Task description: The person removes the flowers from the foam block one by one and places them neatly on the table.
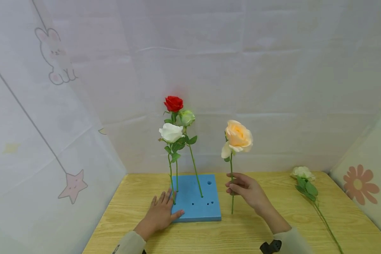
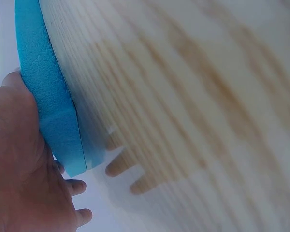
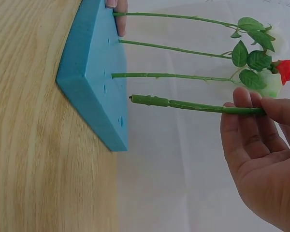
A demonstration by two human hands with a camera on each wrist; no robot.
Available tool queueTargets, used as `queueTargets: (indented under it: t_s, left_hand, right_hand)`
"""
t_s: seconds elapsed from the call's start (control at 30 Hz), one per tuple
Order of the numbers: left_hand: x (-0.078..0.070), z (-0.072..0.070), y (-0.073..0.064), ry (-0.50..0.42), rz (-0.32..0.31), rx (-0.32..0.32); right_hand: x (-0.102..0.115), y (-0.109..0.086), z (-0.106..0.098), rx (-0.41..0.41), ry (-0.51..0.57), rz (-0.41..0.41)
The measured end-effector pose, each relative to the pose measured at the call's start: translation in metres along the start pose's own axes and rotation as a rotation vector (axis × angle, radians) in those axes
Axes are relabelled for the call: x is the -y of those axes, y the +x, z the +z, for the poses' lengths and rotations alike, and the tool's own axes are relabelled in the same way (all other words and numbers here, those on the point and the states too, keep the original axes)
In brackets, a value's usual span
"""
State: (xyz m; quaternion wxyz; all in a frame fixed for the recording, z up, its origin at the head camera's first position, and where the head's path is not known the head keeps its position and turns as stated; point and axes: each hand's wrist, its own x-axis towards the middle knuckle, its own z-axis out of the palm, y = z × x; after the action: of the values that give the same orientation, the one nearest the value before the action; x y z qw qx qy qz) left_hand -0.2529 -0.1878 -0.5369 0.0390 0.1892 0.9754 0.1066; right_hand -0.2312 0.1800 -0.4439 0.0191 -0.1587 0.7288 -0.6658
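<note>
My right hand [image 1: 246, 190] pinches the green stem of a peach rose [image 1: 239, 137] between thumb and fingers. The rose stands nearly upright, right of a blue foam block [image 1: 195, 211]. In the right wrist view, the cut stem end [image 3: 150, 100] points toward the block's holed face, apart from it. My left hand [image 1: 160, 213] rests at the block's left edge, fingers spread and thumb over its front corner. A red rose [image 1: 173, 103], a white rose [image 1: 171, 133] and a pale green rose [image 1: 187, 118] stand with their stems in holes of the block.
Another white rose [image 1: 303, 173] lies on the wooden table [image 1: 257, 233] at the right, stem toward the front. Several bare holes show in the block's right and front parts. A pale printed cloth [image 1: 273, 70] hangs behind and at both sides.
</note>
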Motion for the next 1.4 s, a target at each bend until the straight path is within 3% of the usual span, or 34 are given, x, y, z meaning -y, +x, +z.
queueTargets:
  t_s: [0.47, 0.97, 1.4]
  left_hand:
    - [0.001, 0.006, -0.001, -0.009, 0.006, -0.002]
    - [-0.001, 0.001, -0.003, -0.008, 0.008, 0.007]
    - [-0.002, -0.004, -0.001, 0.002, 0.006, -0.011]
  right_hand:
    - [-0.004, -0.017, -0.019, -0.001, -0.013, 0.037]
    - [-0.008, -0.039, -0.04, -0.045, -0.009, 0.112]
    - [-0.008, -0.049, -0.06, -0.024, -0.006, 0.103]
